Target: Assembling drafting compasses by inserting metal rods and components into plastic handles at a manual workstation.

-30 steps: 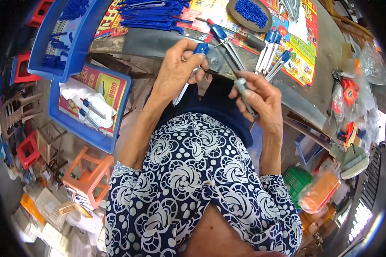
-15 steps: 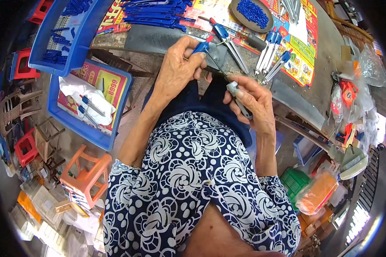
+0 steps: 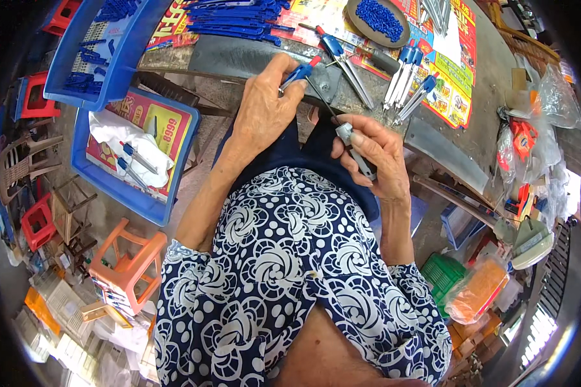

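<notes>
Two hands fit small blue-handled tools together at the near edge of a cluttered worktop (image 3: 252, 55).

The worktop carries printed sheets, a stack of blue plastic strips (image 3: 235, 14), a dish of blue caps (image 3: 376, 15) and a row of finished blue-handled tools (image 3: 407, 80); to the left stand two blue trays, the nearer blue tray (image 3: 132, 145) with white cloth and a few tools. The left hand (image 3: 265, 109) has its grip closed, thumb and fingertips pinching a blue-handled piece with a red tip (image 3: 300, 71) at the worktop's edge. The right hand (image 3: 377, 155), over the lap, has its grip curled shut around a grey metal tool (image 3: 355, 148), its thin rod pointing up toward the blue piece.
</notes>
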`<move>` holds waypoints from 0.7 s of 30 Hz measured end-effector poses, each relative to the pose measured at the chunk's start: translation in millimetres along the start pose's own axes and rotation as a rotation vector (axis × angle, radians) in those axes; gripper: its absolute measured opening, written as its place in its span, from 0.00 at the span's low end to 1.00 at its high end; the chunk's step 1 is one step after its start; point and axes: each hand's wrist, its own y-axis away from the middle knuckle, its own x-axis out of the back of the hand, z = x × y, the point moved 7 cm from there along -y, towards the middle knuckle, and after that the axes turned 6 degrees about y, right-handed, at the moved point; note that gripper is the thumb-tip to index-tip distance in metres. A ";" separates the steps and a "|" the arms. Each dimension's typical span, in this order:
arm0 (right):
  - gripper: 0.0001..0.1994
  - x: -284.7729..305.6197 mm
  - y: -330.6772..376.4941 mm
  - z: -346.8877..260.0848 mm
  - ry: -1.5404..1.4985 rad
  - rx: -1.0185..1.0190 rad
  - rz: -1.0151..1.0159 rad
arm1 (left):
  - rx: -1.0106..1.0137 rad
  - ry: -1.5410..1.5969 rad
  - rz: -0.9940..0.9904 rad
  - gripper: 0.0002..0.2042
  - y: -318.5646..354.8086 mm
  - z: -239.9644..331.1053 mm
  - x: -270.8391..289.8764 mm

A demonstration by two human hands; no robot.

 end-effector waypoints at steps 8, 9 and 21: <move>0.18 -1.9 3.8 5.9 -0.131 -0.059 0.015 | -0.201 -0.404 -0.002 0.05 5.5 24.9 -5.1; 0.18 -2.4 4.0 5.2 -0.131 -0.060 0.017 | -0.229 -0.428 -0.018 0.05 5.4 25.4 -6.5; 0.19 -32.8 5.8 -38.6 1.404 0.546 0.084 | -0.258 -0.500 -0.030 0.04 0.5 21.1 -5.8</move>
